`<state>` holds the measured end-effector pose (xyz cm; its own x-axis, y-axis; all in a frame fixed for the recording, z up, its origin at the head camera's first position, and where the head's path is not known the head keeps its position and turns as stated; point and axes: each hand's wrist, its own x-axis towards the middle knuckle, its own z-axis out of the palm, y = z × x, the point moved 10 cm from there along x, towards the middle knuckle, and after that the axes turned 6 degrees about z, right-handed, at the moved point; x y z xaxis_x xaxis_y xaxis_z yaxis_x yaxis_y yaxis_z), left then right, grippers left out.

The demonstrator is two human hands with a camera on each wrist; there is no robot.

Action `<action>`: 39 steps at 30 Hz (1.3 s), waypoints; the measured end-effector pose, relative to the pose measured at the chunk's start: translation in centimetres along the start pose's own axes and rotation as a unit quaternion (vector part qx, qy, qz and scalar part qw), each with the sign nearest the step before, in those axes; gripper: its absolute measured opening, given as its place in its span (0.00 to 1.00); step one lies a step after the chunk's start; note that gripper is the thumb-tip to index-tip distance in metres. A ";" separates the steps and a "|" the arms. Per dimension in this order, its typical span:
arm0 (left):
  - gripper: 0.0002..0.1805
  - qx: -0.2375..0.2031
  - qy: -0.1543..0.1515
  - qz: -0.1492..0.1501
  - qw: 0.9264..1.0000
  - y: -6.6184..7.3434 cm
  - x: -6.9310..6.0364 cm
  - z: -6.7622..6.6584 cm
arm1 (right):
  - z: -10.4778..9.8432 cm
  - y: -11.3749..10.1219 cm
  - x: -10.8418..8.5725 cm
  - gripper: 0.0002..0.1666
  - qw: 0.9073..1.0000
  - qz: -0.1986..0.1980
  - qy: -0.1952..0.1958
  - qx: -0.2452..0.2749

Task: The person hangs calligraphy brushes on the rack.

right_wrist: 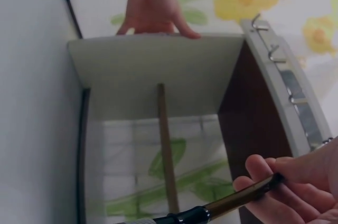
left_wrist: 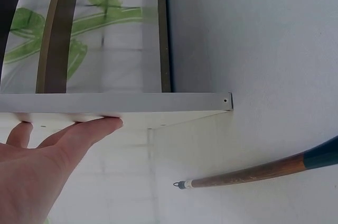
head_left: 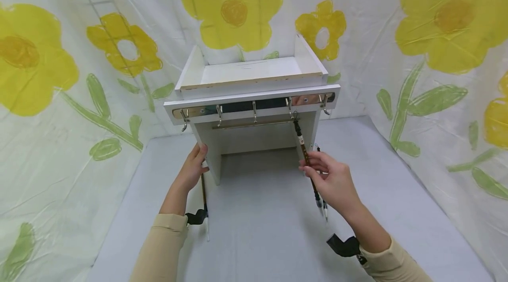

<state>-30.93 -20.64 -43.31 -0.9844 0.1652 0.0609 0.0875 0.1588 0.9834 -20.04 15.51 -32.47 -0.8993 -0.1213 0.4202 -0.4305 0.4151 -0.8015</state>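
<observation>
A white shelf unit (head_left: 254, 92) carries a front strip with several metal hooks (head_left: 255, 112). My left hand (head_left: 192, 165) presses flat fingers against its left side panel; in the left wrist view the left hand (left_wrist: 58, 155) touches that panel's outer face. With thumb and fingers my right hand (head_left: 331, 178) pinches a brown-handled brush (head_left: 304, 152), tip down, its top loop at the second hook from the right. Whether the loop is on the hook I cannot tell. In the right wrist view the right hand (right_wrist: 296, 187) grips the brush (right_wrist: 232, 203).
One brush (head_left: 204, 193) lies left of the unit, near my left wrist. Another brush (head_left: 325, 207) is at the right, partly behind my right hand. A flower-patterned curtain (head_left: 234, 13) surrounds the pale table (head_left: 254, 229). A thin rod (head_left: 254, 124) spans the unit below the hooks.
</observation>
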 end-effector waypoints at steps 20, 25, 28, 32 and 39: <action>0.41 0.002 -0.002 -0.003 1.000 0.0 -0.2 0.0 | 1.3 0.8 1.1 0.18 1.000 0.017 -0.019 -0.007; 0.40 -0.002 -0.006 -0.002 1.000 0.1 -0.3 0.1 | 1.8 1.9 1.6 0.18 1.000 0.021 -0.008 -0.007; 0.40 -0.006 -0.008 -0.001 1.000 0.1 -0.3 0.2 | 2.5 3.0 2.1 0.17 1.000 0.029 -0.003 0.001; 0.39 -0.007 -0.008 0.001 1.000 0.0 -0.3 0.1 | 3.5 4.5 3.0 0.15 1.000 0.018 0.005 0.007; 0.40 -0.005 -0.008 -0.001 1.000 -0.1 -0.1 0.0 | 4.6 5.6 4.0 0.14 0.999 -0.031 0.016 0.011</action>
<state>-30.86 -20.64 -43.38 -0.9820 0.1801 0.0572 0.0848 0.1495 0.9851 -26.39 13.16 -37.26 -0.8679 -0.1180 0.4826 -0.4877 0.3870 -0.7825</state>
